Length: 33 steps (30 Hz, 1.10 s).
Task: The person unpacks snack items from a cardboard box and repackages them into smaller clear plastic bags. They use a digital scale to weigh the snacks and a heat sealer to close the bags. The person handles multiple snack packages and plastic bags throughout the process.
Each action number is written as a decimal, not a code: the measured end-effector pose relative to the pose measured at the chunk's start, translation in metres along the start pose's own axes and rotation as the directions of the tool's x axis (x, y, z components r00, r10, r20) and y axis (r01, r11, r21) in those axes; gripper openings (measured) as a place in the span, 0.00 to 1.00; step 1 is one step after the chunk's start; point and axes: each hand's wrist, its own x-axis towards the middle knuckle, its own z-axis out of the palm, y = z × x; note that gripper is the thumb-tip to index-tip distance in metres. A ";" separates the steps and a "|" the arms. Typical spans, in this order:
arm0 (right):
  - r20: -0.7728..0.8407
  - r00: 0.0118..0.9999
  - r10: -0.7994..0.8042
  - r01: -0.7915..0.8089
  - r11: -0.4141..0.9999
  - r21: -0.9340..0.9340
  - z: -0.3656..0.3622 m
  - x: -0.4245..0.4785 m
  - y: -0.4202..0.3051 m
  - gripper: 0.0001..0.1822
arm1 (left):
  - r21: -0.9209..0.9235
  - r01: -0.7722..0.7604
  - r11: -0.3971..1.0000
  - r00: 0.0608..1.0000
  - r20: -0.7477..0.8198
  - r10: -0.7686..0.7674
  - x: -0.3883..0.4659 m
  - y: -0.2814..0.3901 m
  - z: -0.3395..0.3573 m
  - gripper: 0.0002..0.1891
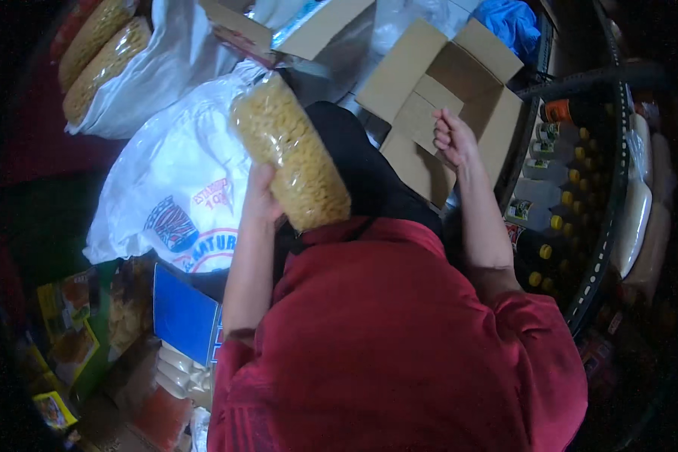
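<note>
My left hand (265, 192) grips a clear plastic bag of short pasta (294, 155) by its side, near the lower end. The bag stands tilted over my lap, its top end beside a large white sack (164, 169) printed in blue and red. My right hand (453, 137) is raised with its fingers curled in, and nothing shows in it. Behind that hand is an open cardboard box (407, 45) with its flaps spread; the part of its inside that I can see holds no goods.
More pasta bags (107, 70) protrude from a second white sack (186, 51) at upper left. Bottles with yellow caps (548, 192) fill a rack along the right. A blue carton (183, 311) stands at lower left. Another open box (327, 28) is at the top.
</note>
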 end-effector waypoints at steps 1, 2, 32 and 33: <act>-0.005 0.999 -0.032 0.032 0.999 0.009 -0.009 -0.004 -0.007 0.14 | -0.003 0.039 0.999 0.999 -0.003 -0.039 0.000 0.001 -0.004 0.43; -0.009 0.998 -0.063 0.063 0.998 0.016 -0.016 -0.008 -0.013 0.14 | -0.006 0.076 0.997 0.997 -0.006 -0.076 0.000 0.001 -0.006 0.44; 0.586 0.806 -0.085 0.473 0.688 -0.550 0.214 -0.002 0.040 0.16 | 0.323 -0.018 0.946 0.982 -0.172 0.078 -0.012 -0.025 0.035 0.31; 0.626 0.774 -0.094 0.506 0.686 -0.523 0.226 -0.006 0.037 0.16 | 0.336 -0.068 0.939 0.975 -0.177 0.134 -0.017 -0.017 0.043 0.32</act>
